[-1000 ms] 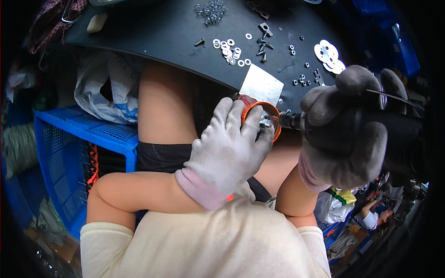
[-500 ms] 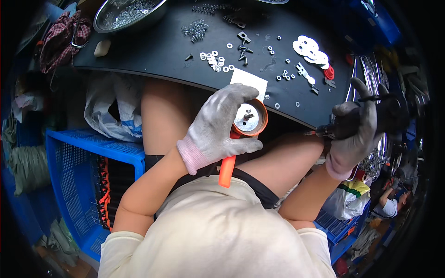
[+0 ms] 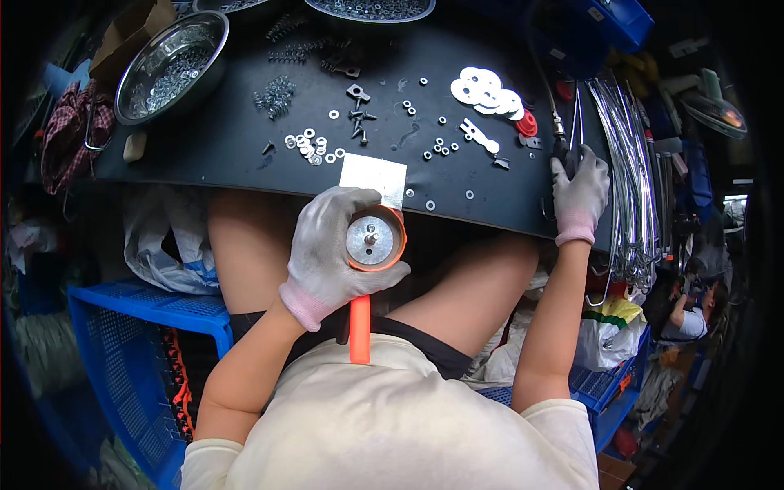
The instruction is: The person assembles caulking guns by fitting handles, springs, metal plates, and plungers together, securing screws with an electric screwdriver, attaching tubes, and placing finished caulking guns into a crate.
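Observation:
My gloved left hand (image 3: 331, 253) is closed round a round orange-rimmed housing (image 3: 402, 237). Inside its rim sits a metal disc (image 3: 359, 242) with a short stud in the middle. From the housing's lower side a flat orange handle (image 3: 360, 331) points toward my lap. At the table's right edge my gloved right hand (image 3: 581, 196) has its thumb and fingers round a black hand-held power driver (image 3: 561, 149). My palm and fingers hide most of the driver. A pale square sheet (image 3: 374, 177) overhangs the front edge beyond the housing.
On the black table (image 3: 245, 163) lie washers (image 3: 310, 147), springs (image 3: 275, 96), screws (image 3: 359, 122), nuts (image 3: 439, 147) and white discs (image 3: 487, 91). A metal bowl (image 3: 122, 102) stands back left. Long metal rods (image 3: 625, 163) hang right; a blue crate (image 3: 155, 306) stands at my left.
The right hand has carried the driver from the air beside the table forward to its right edge. The left hand still holds the housing, now turned with its disc more toward the view.

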A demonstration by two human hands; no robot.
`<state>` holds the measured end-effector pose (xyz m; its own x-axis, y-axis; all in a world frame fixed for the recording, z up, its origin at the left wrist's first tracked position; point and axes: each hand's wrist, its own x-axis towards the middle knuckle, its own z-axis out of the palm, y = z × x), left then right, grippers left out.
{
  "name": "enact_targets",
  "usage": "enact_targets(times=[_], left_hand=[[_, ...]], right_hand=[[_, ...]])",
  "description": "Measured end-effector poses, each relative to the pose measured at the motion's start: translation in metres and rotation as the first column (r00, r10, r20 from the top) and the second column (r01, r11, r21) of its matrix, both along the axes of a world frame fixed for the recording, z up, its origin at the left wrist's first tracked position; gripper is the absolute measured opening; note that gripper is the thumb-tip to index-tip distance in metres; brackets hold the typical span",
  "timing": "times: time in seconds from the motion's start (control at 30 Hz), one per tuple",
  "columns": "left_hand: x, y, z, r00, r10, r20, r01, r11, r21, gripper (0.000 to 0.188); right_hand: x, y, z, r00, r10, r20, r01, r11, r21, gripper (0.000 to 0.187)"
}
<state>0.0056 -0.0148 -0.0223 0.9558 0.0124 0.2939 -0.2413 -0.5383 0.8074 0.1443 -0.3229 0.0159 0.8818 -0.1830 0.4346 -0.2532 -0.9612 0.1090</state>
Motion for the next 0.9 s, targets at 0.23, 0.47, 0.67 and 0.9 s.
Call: enact_targets(times=[0.23, 0.47, 0.67, 0.9], left_hand=[[0.001, -0.004, -0.002, 0.999, 0.011, 0.043, -0.01, 1.0, -0.027, 0.068], [0.001, 0.001, -0.005, 0.999, 0.015, 0.05, -0.014, 1.0, -0.027, 0.069], [0.005, 0.001, -0.005, 0.993, 0.011, 0.116, -0.005, 0.998, -0.055, 0.064], [0.006, 0.003, -0.012, 0.993, -0.016, 0.116, 0.023, 0.998, -0.058, 0.072]], right_hand=[[0.04, 0.067, -0.01, 0.673, 0.7, -0.241, -0.586, 0.703, 0.403, 0.036], [0.049, 0.08, 0.016, 0.542, 0.627, -0.559, -0.302, 0.767, 0.567, 0.024], [-0.003, 0.081, 0.039, 0.463, 0.79, 0.402, -0.392, -0.224, 0.892, 0.034], [-0.051, 0.127, 0.033, 0.057, 0.957, 0.283, -0.627, -0.186, 0.756, 0.027]])
